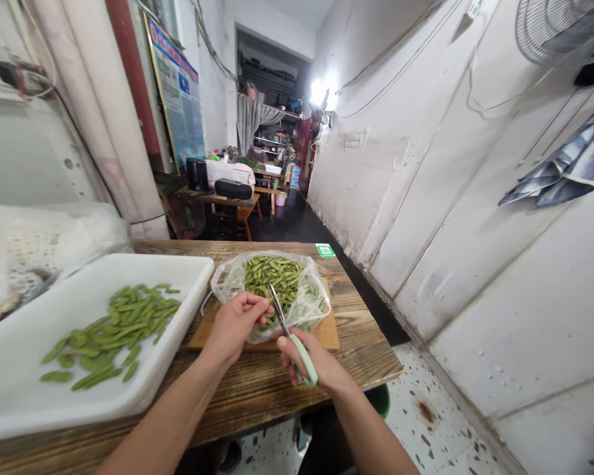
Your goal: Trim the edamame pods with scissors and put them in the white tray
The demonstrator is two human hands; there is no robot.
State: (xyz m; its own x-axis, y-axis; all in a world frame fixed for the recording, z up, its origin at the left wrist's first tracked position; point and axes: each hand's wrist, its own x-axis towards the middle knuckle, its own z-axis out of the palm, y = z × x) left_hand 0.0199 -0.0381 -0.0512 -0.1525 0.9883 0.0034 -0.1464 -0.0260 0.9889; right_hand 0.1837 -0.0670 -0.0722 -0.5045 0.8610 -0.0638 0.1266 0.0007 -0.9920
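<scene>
My left hand (237,323) is closed in a pinch over the near left side of a clear plastic bag (228,280). A green soybean pod seems to be between its fingertips, mostly hidden. My right hand (309,359) grips scissors (304,361) with pale green handles, their metal blades pointing up and away beside the left fingertips. The bag lies open, full of green soybean pods (277,270), on a wooden board (332,323). Left of my hands, a white plastic tray (188,267) holds a loose pile of pods (123,323).
The tray and board rest on a wooden table (361,356). A plastic-wrapped basket (44,244) stands behind the tray. A QR-code card (325,251) lies at the far edge. Under the table is a green bucket (380,399). Farther back, a person (257,155) sits at another table.
</scene>
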